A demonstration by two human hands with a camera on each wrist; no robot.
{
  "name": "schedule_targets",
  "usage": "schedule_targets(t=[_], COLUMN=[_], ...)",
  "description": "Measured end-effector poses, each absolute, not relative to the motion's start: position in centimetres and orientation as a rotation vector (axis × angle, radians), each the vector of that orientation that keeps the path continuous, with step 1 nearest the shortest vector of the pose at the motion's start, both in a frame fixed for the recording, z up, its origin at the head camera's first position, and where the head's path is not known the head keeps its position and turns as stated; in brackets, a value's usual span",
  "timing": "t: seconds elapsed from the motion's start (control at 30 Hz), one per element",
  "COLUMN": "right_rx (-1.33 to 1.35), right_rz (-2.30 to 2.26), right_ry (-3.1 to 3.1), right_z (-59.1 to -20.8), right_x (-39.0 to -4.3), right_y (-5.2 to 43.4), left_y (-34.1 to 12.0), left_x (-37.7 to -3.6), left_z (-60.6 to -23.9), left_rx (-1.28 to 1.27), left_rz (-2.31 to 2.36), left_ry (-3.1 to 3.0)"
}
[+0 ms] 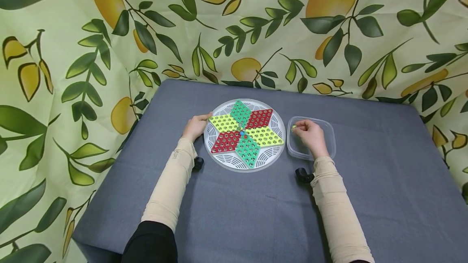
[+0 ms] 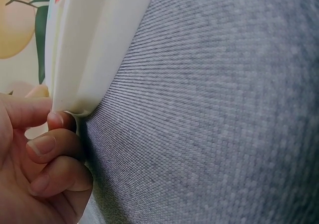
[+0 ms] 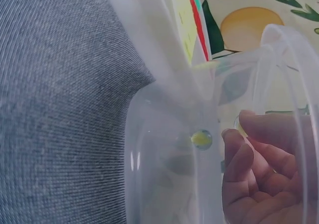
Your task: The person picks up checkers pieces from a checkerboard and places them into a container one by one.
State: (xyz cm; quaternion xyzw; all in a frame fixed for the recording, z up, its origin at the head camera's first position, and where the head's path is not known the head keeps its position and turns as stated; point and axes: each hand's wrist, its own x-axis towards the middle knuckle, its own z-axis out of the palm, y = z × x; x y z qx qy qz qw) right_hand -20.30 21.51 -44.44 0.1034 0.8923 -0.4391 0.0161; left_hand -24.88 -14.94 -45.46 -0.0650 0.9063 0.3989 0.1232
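In the middle of the head view a round white game board (image 1: 244, 134) lies flat on a grey table (image 1: 256, 214). On the board there is a six-pointed star made of diamond fields: two green, two red and two yellow, each full of small holes. The white rim around the star has thin slots. Near the centre of the star a few small marbles (image 1: 242, 132) sit in the holes; one looks blue, the others are too small to tell.

The left hand (image 1: 196, 126) is at the left edge of the board. In the left wrist view its fingers (image 2: 52, 144) are curled against the thick white rim of the board (image 2: 94, 45), with fingertips under the edge, so the hand grips the rim.

Just right of the board stands a clear plastic box (image 1: 329, 127) with rounded corners, close to the board. The right hand (image 1: 310, 135) is inside this box. In the right wrist view its fingers (image 3: 239, 157) are bent behind the clear wall (image 3: 164, 174), and a small yellow-green marble (image 3: 202, 139) lies just beside the fingertips. I cannot tell if the fingers pinch a marble or only touch it.

Behind the table hangs a cloth (image 1: 73, 52) printed with lemons and green leaves.
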Motion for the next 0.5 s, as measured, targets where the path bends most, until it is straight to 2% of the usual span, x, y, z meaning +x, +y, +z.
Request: schedule_targets(t=[0.5], right_rx=[0.230], right_rz=[-1.226], right_ry=[2.816], right_z=[-44.57], right_x=[-20.48], right_y=[21.85], left_y=[-14.83], left_x=[-24.59], left_z=[-45.29], left_rx=[-0.181], left_rz=[1.169], left_ry=[2.662])
